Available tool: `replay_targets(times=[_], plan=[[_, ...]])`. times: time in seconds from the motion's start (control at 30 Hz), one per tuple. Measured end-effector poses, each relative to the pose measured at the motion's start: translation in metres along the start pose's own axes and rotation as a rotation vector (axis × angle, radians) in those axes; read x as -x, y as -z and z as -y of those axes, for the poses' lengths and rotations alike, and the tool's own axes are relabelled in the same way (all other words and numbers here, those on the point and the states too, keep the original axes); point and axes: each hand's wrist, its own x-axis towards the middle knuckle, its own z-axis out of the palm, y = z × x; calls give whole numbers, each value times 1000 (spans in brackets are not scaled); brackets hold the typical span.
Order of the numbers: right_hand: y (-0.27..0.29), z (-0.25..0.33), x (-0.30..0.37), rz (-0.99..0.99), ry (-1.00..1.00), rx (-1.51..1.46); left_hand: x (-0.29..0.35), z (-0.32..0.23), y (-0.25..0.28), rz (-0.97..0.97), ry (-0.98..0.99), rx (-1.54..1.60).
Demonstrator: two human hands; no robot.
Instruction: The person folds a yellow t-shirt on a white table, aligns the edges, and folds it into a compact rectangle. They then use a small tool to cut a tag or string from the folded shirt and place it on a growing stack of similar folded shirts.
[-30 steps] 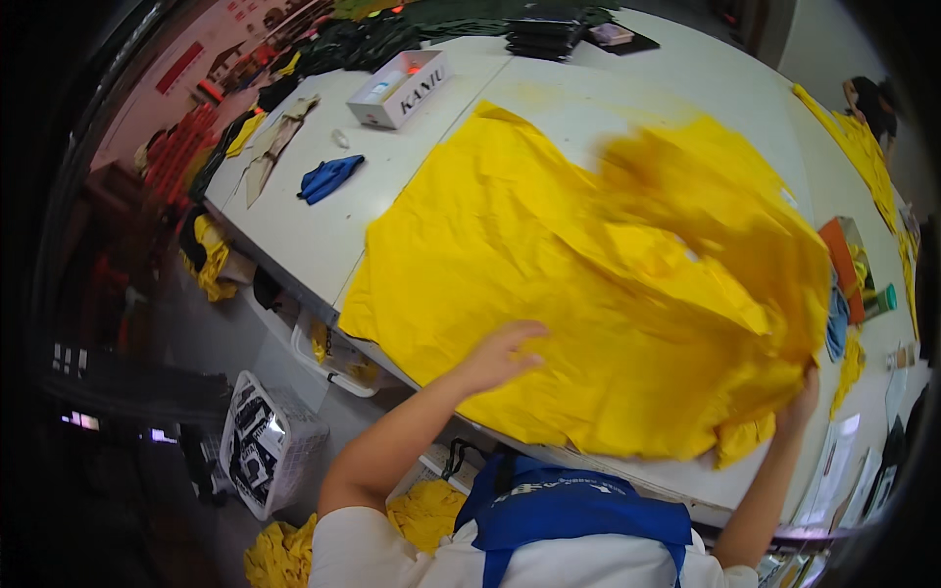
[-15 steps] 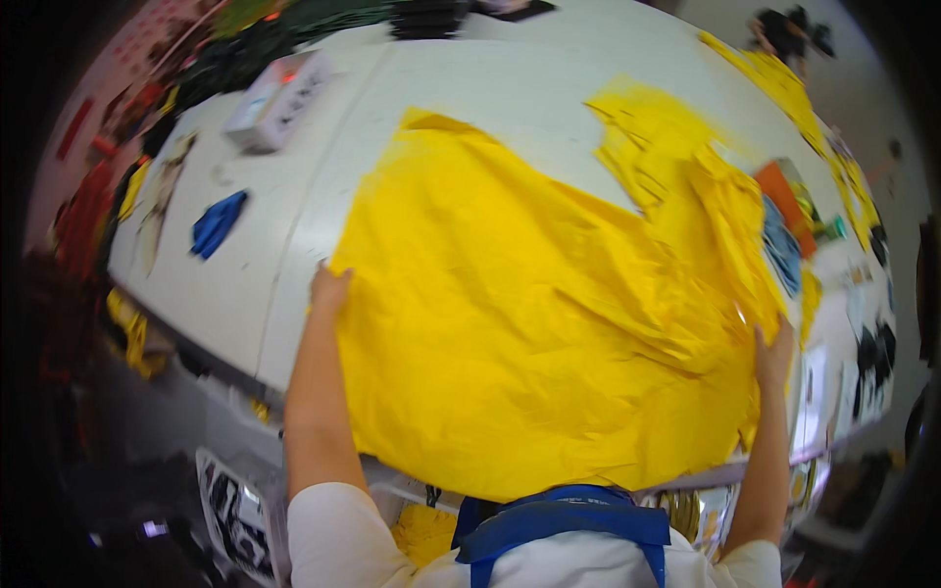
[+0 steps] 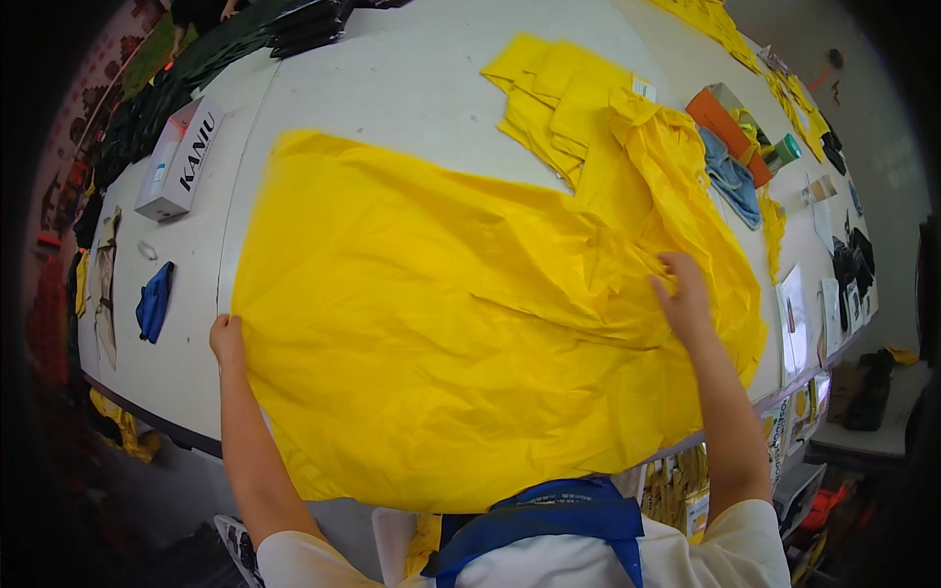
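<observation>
A large yellow garment [image 3: 392, 294] of thin, crinkled material is spread across the white table, its lower edge hanging over the near side by my body. At its left edge, my left hand [image 3: 227, 341] is closed, pinching the cloth. My right hand [image 3: 683, 297] rests over the bunched right part of the garment, fingers bent but apart, holding none of it that I can see. Beyond that hand a gathered, narrower section [image 3: 647, 122] runs up the table. Next to it lies a folded yellow stack [image 3: 559, 93] of similar material.
A white box [image 3: 181, 162] and a blue cloth piece [image 3: 154, 302] lie on the left of the table [image 3: 402, 83]. At right are an orange box [image 3: 725, 132], denim-blue cloth [image 3: 733, 181] and a green-topped container [image 3: 784, 150]. Black folded goods [image 3: 309, 27] sit at the far edge.
My right hand has left the garment's right edge and moved inward over it, fingers apart. My left hand still pinches the left edge, and the cloth has been drawn wider to the left.
</observation>
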Motion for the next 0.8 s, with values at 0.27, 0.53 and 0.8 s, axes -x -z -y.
replay_targets(times=[0.27,0.53,0.8], plan=[[-67,44,31,333,-424,-446,37,-3,19,-210,-20,-550],[-121,13,6,45,-531,-404,279,-271,-166,739,-983,241],[-48,24,21,-123,-678,-1370,226,-196,-181,379,-728,-29]])
